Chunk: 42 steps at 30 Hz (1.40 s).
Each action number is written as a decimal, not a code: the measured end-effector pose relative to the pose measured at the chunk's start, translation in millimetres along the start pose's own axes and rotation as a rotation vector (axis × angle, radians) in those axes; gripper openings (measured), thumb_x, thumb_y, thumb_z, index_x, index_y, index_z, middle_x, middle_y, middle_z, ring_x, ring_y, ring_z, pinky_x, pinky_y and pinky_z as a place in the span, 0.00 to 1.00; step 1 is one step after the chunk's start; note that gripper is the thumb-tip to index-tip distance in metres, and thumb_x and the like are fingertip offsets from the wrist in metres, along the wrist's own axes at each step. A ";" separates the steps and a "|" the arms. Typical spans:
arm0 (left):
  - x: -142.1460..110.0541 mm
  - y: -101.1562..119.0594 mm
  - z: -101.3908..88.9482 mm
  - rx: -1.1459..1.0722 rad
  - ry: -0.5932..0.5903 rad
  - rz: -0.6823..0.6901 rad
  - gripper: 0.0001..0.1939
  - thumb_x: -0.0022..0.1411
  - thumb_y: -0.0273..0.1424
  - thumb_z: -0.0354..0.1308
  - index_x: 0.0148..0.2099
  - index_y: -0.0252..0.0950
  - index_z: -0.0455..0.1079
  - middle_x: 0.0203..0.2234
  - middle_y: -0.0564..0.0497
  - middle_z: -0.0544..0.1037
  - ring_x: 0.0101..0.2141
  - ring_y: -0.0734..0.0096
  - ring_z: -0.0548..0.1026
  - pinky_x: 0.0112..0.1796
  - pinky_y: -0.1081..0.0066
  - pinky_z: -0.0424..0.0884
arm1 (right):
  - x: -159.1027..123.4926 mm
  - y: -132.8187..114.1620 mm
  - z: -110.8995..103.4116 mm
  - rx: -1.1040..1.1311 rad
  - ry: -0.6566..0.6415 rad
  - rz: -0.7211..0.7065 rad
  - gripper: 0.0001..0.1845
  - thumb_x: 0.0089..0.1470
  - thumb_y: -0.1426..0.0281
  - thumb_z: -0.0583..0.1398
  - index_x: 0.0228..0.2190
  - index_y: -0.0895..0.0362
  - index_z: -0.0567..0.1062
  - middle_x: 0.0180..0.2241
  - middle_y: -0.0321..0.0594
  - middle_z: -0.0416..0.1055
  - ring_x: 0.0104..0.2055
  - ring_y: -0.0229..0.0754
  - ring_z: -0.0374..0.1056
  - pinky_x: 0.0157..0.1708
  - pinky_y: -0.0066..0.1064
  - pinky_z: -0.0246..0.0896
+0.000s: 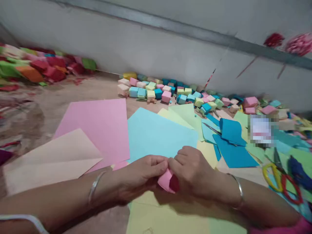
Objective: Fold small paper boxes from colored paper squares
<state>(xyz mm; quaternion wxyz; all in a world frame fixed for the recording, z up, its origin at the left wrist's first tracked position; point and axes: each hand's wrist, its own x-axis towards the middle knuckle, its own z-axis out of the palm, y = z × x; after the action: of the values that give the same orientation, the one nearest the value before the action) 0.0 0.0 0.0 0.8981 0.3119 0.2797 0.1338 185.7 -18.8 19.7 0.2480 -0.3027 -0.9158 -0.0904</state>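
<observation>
My left hand [140, 177] and my right hand [192, 172] meet at the middle of the view, both pinched on a small folded pink paper piece [167, 180]. The piece hangs between the fingertips, just above a yellow-green sheet [170, 217] lying on the floor. A metal bangle sits on each wrist. Behind the hands lies a light blue sheet [156, 133].
Large pink [99, 123] and peach [53, 159] sheets lie left of the hands. Dark blue paper pieces [231, 139] and scissors [280, 175] lie to the right. Several small folded paper cubes [165, 91] line the wall [146, 42]. A heap of coloured paper [36, 68] sits far left.
</observation>
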 end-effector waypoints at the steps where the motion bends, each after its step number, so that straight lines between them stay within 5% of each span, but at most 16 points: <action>1: -0.4 0.8 -1.9 -0.002 0.012 0.012 0.21 0.53 0.46 0.66 0.33 0.30 0.71 0.25 0.51 0.70 0.27 0.76 0.64 0.30 0.75 0.61 | 0.4 1.9 -0.1 0.028 -0.020 0.041 0.16 0.51 0.81 0.51 0.16 0.57 0.66 0.14 0.35 0.60 0.18 0.37 0.47 0.22 0.33 0.37; 9: -1.3 6.1 -5.2 -0.007 0.048 0.074 0.19 0.57 0.42 0.65 0.41 0.30 0.73 0.32 0.48 0.72 0.32 0.75 0.67 0.34 0.76 0.62 | 2.5 12.8 -5.1 0.216 -0.293 0.369 0.08 0.51 0.77 0.55 0.24 0.58 0.72 0.19 0.33 0.66 0.20 0.32 0.53 0.23 0.26 0.43; 18: 1.0 7.4 -3.2 0.007 0.039 0.086 0.15 0.62 0.39 0.60 0.36 0.29 0.71 0.29 0.50 0.70 0.29 0.77 0.68 0.32 0.77 0.65 | 0.4 13.8 6.7 0.165 -0.191 0.339 0.08 0.42 0.78 0.54 0.16 0.58 0.64 0.14 0.32 0.58 0.20 0.32 0.41 0.21 0.27 0.34; 26: -2.0 9.0 -4.2 -0.047 0.013 0.072 0.18 0.65 0.41 0.57 0.47 0.31 0.73 0.39 0.45 0.76 0.35 0.73 0.75 0.39 0.72 0.73 | 2.3 17.7 1.7 0.244 -0.359 0.477 0.07 0.46 0.79 0.53 0.21 0.58 0.67 0.19 0.33 0.66 0.21 0.32 0.49 0.23 0.27 0.40; 31: -2.9 12.8 -1.8 -0.070 0.102 0.040 0.17 0.61 0.41 0.61 0.42 0.31 0.75 0.35 0.46 0.77 0.34 0.73 0.76 0.39 0.76 0.74 | 8.5 18.0 -3.4 0.209 -0.429 0.453 0.07 0.52 0.75 0.52 0.25 0.57 0.69 0.22 0.35 0.67 0.22 0.33 0.50 0.24 0.27 0.40; 37: -2.6 11.4 -3.7 -0.018 0.037 0.016 0.20 0.64 0.44 0.56 0.41 0.30 0.75 0.36 0.44 0.77 0.35 0.72 0.76 0.38 0.76 0.74 | 9.3 14.3 -0.4 0.169 -0.397 0.439 0.06 0.47 0.72 0.57 0.21 0.58 0.66 0.17 0.32 0.60 0.20 0.32 0.42 0.22 0.27 0.38; 42: -3.2 10.4 -3.4 -0.002 0.035 0.055 0.18 0.66 0.42 0.54 0.47 0.33 0.73 0.42 0.44 0.76 0.38 0.72 0.76 0.41 0.75 0.73 | 8.6 18.2 -1.0 0.299 -0.405 0.538 0.08 0.52 0.74 0.55 0.23 0.58 0.70 0.19 0.33 0.65 0.21 0.31 0.49 0.23 0.26 0.40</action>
<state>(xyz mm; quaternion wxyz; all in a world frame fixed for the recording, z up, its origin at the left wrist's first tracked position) -5.3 8.3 5.8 0.8893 0.3164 0.2865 0.1641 191.1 -0.2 25.2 0.1182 -0.5047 -0.8371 0.1747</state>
